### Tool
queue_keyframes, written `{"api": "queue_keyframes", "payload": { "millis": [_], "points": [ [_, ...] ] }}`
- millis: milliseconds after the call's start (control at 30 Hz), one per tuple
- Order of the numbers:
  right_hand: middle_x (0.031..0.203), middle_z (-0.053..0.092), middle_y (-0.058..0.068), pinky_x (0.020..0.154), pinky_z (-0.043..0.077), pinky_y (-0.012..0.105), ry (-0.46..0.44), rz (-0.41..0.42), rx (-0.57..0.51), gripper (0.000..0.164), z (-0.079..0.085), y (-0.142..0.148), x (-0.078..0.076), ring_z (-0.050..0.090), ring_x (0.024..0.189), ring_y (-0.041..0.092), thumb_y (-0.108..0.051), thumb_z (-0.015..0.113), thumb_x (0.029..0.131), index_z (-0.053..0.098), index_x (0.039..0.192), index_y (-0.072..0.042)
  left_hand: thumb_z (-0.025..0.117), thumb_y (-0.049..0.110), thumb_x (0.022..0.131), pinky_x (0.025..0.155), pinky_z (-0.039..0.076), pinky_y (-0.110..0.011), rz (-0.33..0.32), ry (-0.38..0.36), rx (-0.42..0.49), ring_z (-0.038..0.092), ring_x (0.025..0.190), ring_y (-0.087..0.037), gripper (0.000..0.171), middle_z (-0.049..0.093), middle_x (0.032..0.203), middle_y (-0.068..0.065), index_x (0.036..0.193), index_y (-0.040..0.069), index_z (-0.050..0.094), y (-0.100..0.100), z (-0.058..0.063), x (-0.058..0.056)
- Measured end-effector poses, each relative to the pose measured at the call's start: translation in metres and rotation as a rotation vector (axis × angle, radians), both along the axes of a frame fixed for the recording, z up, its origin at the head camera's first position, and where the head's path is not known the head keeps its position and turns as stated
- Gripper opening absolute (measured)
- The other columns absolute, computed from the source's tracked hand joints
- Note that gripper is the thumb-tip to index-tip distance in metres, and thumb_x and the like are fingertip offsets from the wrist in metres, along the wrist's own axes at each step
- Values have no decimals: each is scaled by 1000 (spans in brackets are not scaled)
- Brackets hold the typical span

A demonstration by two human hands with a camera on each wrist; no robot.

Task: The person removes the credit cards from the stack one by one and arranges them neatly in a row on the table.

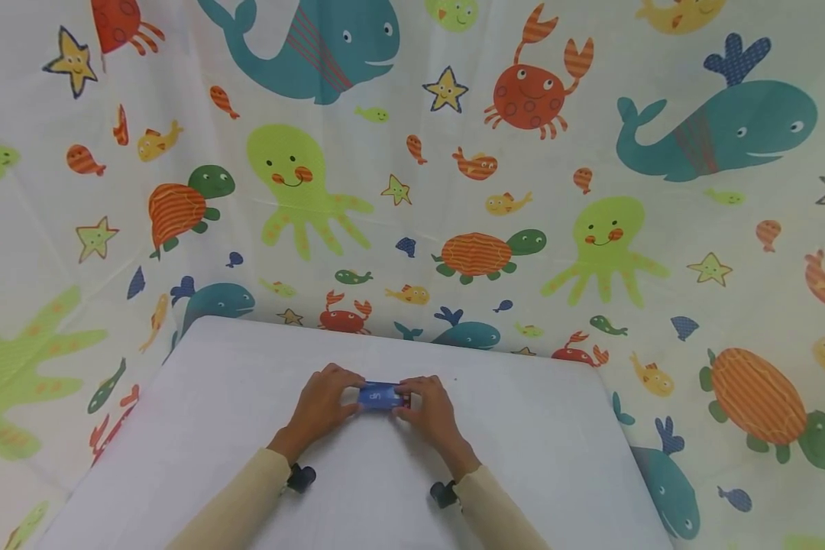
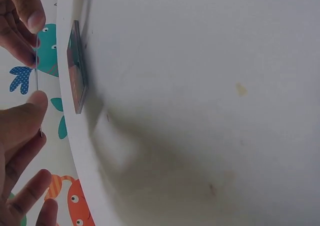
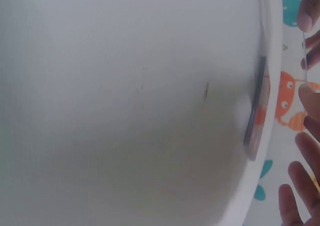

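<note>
Left sleeve [image 1: 237, 500] and right sleeve [image 1: 498, 508], both beige, angle in toward each other from the bottom of the head view, a bit of wrist [image 1: 285, 444] showing past each. Left hand [image 1: 325, 402] and right hand [image 1: 431, 412] are close but apart, pretty much mirrored, each doing a thumb-and-finger pinch. Wrist cams show the spare fingers [image 2: 31, 191] kinda fanned out.

The head view looks forward and down from farthest back, taking in the white table [image 1: 536, 443], the sea-animal curtain [image 1: 385, 221], the left hand [image 1: 321, 403] and right hand [image 1: 435, 416]; both wrist views sit near the tabletop, turned sideways, facing its far edge, and share the blue card [image 1: 378, 397] edge-on and the flat card stack [image 2: 76, 70]
</note>
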State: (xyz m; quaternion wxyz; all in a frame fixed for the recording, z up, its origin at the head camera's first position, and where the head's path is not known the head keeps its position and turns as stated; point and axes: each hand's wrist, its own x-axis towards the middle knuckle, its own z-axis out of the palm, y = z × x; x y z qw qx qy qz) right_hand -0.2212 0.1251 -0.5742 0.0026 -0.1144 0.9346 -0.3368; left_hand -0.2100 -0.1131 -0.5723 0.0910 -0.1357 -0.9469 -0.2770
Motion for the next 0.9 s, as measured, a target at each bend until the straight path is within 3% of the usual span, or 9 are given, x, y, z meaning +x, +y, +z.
{"api": "queue_keyframes", "payload": {
  "millis": [500,900],
  "points": [
    [128,74,-7,105,57,39,35,35,-49,38,7,-21,22,60,119,15,-28,88,89,80,126,-25,94,22,81,103,54,-52,38,-20,8,64,117,-22,44,79,118,1,123,19,79,-23,8,24],
    [132,74,-6,104,56,40,30,67,-75,37,5,-40,27,59,122,15,-29,87,90,80,126,-25,95,18,80,98,56,-52,38,20,9,65,114,-23,46,80,118,1,122,19,80,-44,10,37]
  ]
}}
